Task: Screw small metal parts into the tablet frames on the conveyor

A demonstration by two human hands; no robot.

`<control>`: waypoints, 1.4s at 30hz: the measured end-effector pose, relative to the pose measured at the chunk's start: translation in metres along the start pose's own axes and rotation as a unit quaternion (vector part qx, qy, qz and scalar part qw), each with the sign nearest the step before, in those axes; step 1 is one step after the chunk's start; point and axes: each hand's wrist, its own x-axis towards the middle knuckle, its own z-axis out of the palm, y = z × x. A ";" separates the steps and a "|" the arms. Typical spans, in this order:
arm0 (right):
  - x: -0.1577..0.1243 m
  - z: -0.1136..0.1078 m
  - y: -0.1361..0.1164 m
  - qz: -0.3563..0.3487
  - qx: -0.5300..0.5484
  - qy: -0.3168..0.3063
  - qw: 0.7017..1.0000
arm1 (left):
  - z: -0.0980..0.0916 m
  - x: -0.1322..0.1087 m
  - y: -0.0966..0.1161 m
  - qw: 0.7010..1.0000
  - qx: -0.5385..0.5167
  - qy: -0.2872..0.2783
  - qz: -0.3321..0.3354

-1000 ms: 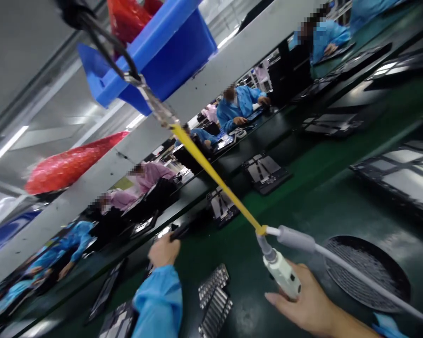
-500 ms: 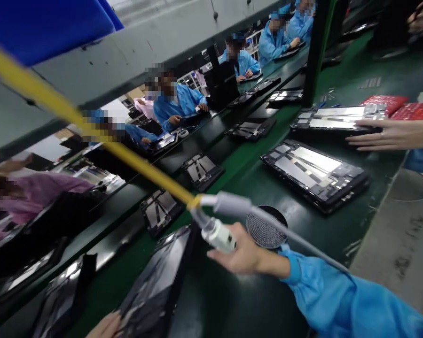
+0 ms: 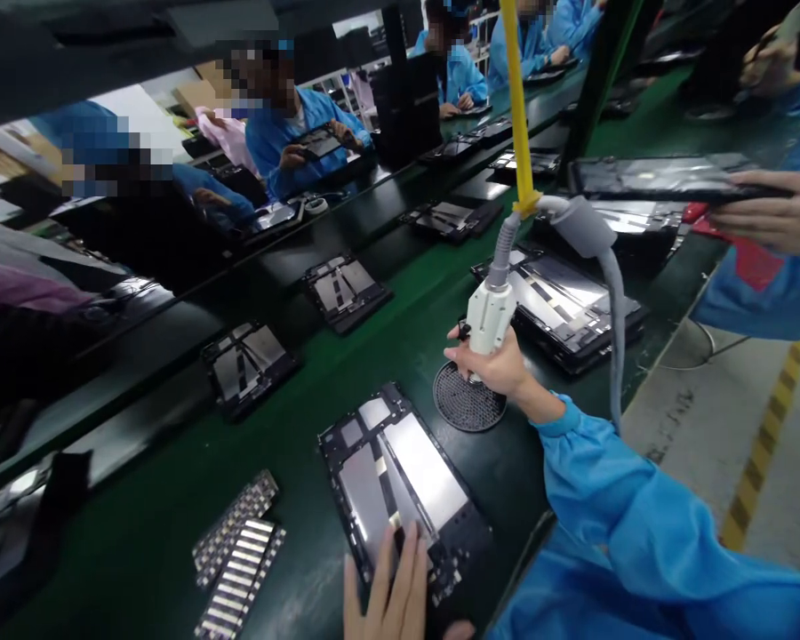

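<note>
The right hand [image 3: 497, 369] is clenched around the white screwdriver [image 3: 490, 318], upright over the round mesh dish [image 3: 468, 404]. Hung from a yellow cord [image 3: 518, 116], the tool should feel light; its stiff body is the place to hold. The left hand [image 3: 392, 591] lies flat and open on the near edge of the tablet frame [image 3: 404, 484], left of the dish: thin, rigid, probably fragile. Half a second ago the frame stood tilted further left; now it lies flat.
</note>
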 end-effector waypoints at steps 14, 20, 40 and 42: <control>-0.001 0.008 0.007 0.011 -0.030 -0.010 0.999 | -0.005 0.055 0.020 0.978 -0.186 0.074 -0.066; -0.001 0.009 0.010 0.008 -0.049 -0.025 0.998 | -0.032 0.041 -0.028 0.933 -0.179 0.096 -0.297; -0.062 0.120 -0.036 0.037 0.041 -0.227 0.972 | -0.005 0.058 -0.066 0.705 -0.476 0.066 -0.522; -0.065 0.132 -0.036 0.044 0.042 -0.239 0.969 | 0.000 0.059 -0.066 0.714 -0.462 0.078 -0.520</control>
